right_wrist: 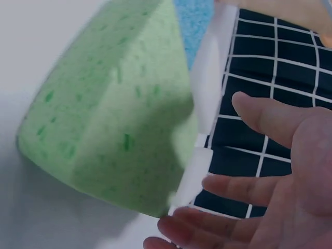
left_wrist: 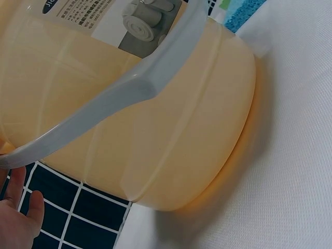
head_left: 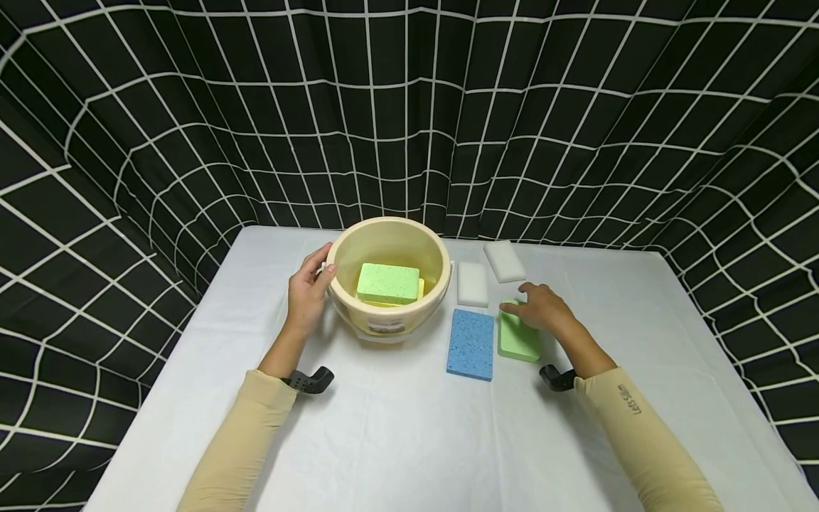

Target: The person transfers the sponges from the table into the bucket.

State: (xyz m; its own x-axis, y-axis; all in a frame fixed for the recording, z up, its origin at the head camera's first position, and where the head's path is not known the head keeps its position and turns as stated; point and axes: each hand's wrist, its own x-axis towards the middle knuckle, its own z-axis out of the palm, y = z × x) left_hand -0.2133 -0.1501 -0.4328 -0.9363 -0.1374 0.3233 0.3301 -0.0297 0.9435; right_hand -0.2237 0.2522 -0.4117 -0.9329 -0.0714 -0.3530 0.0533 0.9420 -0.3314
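A cream bucket (head_left: 389,320) with a pale grey handle (left_wrist: 119,101) stands left of the table's middle. My left hand (head_left: 310,290) holds its left rim, the thumb lying at the edge. Inside the bucket a speckled green sponge (head_left: 388,283) lies over something yellow (head_left: 420,288). To the right, my right hand (head_left: 540,308) is over the far end of another green sponge (head_left: 520,340) on the table. Its fingers (right_wrist: 244,189) are spread and do not close round that sponge; whether they touch it I cannot tell.
A blue sponge (head_left: 470,345) lies left of the green one. Two white sponge blocks (head_left: 472,284) lie behind it, the farther one angled. The table has a white cloth (head_left: 384,441). Black curtains (head_left: 409,107) with a white grid hang around its far side.
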